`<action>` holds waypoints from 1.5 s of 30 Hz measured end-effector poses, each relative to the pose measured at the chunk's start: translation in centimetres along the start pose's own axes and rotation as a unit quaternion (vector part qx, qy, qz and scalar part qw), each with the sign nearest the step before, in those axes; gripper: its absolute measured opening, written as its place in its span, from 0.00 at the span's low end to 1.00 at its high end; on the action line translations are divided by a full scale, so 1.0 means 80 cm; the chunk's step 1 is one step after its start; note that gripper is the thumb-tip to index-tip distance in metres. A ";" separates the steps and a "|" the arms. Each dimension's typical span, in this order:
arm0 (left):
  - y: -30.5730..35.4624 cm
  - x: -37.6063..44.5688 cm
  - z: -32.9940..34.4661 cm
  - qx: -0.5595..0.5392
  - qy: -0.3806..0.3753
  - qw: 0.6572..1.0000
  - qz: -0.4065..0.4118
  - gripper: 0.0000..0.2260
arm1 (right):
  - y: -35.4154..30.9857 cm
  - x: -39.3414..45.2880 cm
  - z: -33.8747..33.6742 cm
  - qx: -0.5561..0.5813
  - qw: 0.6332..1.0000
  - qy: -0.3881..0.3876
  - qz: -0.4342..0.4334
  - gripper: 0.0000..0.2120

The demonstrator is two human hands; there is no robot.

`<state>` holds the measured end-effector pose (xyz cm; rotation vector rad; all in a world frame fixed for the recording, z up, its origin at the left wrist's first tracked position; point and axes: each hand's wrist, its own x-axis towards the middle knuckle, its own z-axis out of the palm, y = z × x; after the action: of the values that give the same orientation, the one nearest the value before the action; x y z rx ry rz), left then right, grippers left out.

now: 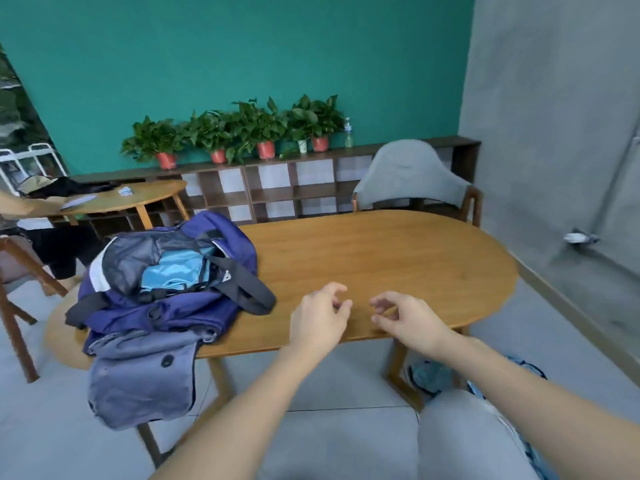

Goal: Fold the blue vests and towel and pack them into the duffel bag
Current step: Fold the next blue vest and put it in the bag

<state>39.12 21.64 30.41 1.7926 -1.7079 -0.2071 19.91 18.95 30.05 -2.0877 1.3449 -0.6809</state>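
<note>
A purple and grey duffel bag point(166, 306) lies on the left end of the wooden table point(381, 258), its top unzipped and its grey flap hanging over the near edge. Light blue fabric point(176, 271) shows inside the bag's mouth. My left hand point(320, 317) hovers over the table's near edge, right of the bag, fingers loosely curled and holding nothing. My right hand point(403, 318) is close beside it, fingers apart and also holding nothing. Both hands are apart from the bag.
A grey chair point(412, 178) stands behind the table. A low shelf point(294, 188) with several potted plants point(242, 133) runs along the teal wall. A second small table point(131, 199) with clutter is at left, and another chair point(17, 299) stands at the far left.
</note>
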 end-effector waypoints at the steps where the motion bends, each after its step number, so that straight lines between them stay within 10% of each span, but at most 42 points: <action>1: 0.019 -0.007 0.022 -0.003 -0.017 1.000 0.012 0.12 | 0.025 -0.019 -0.013 0.002 1.000 0.009 0.015 0.12; 20: 0.197 -0.040 0.408 0.065 -0.348 0.927 0.124 0.16 | 0.432 -0.191 -0.058 0.071 0.935 0.069 0.340 0.04; 45: 0.124 0.054 0.762 0.126 -0.446 0.881 0.095 0.19 | 0.765 -0.039 0.028 0.034 0.875 0.029 0.482 0.23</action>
<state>-0.70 -2.47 -10.37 1.8120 -2.6306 -0.8683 -18.83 1.40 -14.17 -1.0793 2.0788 -0.3242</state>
